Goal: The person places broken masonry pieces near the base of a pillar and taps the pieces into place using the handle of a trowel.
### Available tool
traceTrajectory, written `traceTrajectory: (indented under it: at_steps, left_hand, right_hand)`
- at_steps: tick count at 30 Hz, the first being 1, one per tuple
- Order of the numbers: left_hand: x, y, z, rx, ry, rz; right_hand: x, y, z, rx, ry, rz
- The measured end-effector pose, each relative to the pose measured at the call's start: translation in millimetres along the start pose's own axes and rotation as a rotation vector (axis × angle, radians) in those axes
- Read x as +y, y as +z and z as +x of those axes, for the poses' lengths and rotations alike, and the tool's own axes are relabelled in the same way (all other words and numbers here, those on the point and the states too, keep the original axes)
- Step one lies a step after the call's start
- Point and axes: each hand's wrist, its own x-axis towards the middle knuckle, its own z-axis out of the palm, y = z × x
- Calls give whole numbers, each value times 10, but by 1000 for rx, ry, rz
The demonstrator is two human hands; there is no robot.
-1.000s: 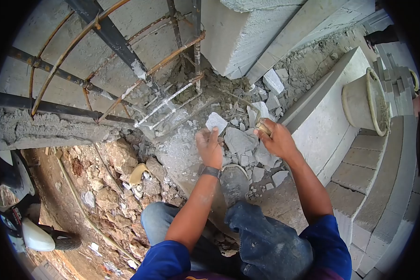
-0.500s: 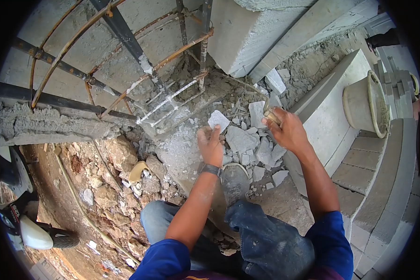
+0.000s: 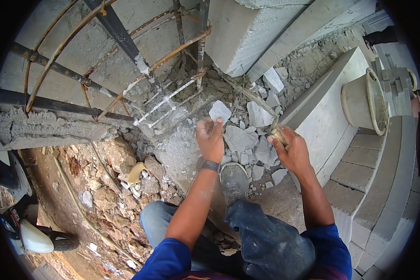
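My left hand [image 3: 210, 140] is closed on a pale, flat block fragment [image 3: 220, 111], its thumb toward the piece's lower edge. My right hand [image 3: 291, 148] grips the wooden handle of a trowel [image 3: 278, 135]. The trowel's narrow blade, seen nearly edge-on, points up and left toward the rubble by the wall corner. Between and beneath my hands lie broken block pieces [image 3: 240, 139] of several sizes. A larger grey-white chunk [image 3: 259, 114] rests just left of the trowel.
Rusty rebar [image 3: 172, 53] and mortar-crusted bars stand at the upper left. Rocky soil [image 3: 107, 186] lies left of my legs. A mortar bucket [image 3: 365, 102] sits on blocks at right, beside a long pale block [image 3: 326, 126]. A motorbike [image 3: 37, 235] shows at lower left.
My right hand has moved slightly down and right with the trowel, whose blade now shows more. The fragment in my left hand has shifted slightly up and tilted. The view has shifted a little.
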Motion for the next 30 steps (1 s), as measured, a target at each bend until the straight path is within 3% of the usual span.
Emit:
traceTrajectory:
  at_steps: [3,8,17,21,30]
  left_hand:
    - [237,248,157,36,34,56]
    - [413,400,243,37,-30,-107]
    - [510,484,381,77,-60,-110]
    - [386,364,326,73,-39,-119]
    - [280,307,342,50,-21,-30]
  right_hand:
    - [-1,-13,-300,-91,143,26]
    - [50,98,-592,-146,276,94]
    - [14,349,-338,-110,329,180]
    - [18,494,-169,-221,508,552]
    - [24,605,90,-225,476,686]
